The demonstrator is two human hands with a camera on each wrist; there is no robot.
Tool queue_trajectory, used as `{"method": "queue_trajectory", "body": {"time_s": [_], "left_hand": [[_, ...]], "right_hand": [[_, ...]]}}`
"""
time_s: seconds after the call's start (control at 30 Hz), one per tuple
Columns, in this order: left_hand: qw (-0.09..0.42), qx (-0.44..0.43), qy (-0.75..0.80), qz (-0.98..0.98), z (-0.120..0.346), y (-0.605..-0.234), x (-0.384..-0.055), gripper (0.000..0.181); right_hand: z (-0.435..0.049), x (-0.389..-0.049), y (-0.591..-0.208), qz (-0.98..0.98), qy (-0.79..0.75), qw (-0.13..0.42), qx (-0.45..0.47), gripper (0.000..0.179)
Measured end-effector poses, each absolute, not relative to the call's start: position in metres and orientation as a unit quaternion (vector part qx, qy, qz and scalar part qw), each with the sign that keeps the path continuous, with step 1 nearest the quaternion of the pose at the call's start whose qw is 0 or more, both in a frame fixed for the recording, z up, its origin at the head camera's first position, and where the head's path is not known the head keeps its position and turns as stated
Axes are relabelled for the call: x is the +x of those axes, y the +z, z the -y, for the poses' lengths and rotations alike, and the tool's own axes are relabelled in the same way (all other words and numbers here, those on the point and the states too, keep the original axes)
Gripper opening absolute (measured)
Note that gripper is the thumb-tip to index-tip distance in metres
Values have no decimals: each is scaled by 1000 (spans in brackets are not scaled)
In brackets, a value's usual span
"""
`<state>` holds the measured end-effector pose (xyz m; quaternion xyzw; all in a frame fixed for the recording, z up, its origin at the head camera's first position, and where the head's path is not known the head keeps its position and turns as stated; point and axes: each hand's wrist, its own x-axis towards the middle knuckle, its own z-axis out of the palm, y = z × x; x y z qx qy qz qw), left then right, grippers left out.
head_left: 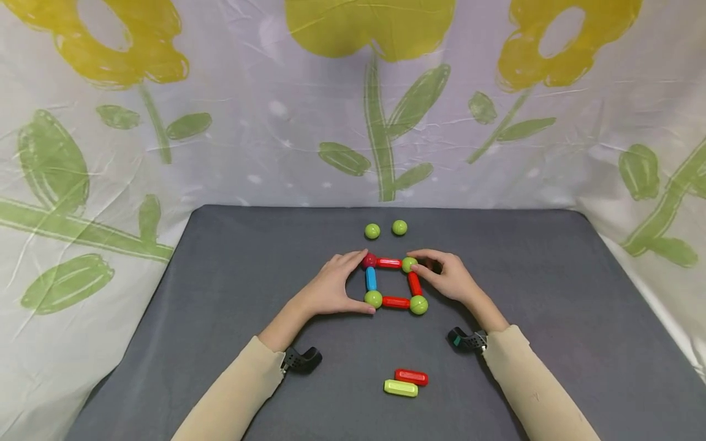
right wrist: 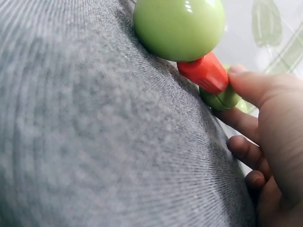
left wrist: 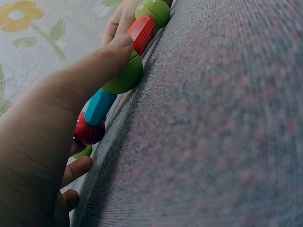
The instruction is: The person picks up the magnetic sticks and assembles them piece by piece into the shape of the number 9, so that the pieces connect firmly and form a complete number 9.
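A square frame of toy building rods and balls lies flat on the dark grey tabletop. Its far left corner is a red ball [head_left: 369,261]; green balls form the others. A blue rod [head_left: 371,278] makes the left side, and a red rod [head_left: 396,302] the near side. My left hand [head_left: 333,286] spans that left side, its index finger at the red ball and its thumb [left wrist: 102,59] on the near left green ball [left wrist: 127,78]. My right hand [head_left: 449,277] pinches the far right green ball [right wrist: 220,97] between thumb and index finger.
Two loose green balls [head_left: 372,231] sit beyond the frame. Nearer me, a loose red rod [head_left: 411,376] and a yellow-green rod [head_left: 401,388] lie side by side. A flower-printed cloth [head_left: 248,165] hangs behind the table's far edge.
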<state>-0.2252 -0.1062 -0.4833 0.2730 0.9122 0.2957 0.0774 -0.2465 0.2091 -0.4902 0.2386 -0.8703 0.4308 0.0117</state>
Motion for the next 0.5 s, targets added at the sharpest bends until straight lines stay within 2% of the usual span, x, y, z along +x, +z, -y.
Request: {"method": "queue_trajectory", "body": {"time_s": [0.37, 0.43, 0.5], "left_hand": [[75, 279, 297, -910, 107, -484, -226, 121], [78, 275, 299, -910, 107, -484, -225, 122], [82, 271, 302, -910, 107, -484, -225, 123]], "right_hand": [[-208, -246, -490, 875, 428, 7, 228, 25], [-210, -245, -489, 874, 422, -3, 241, 32], [-214, -243, -487, 872, 413, -19, 262, 47]]}}
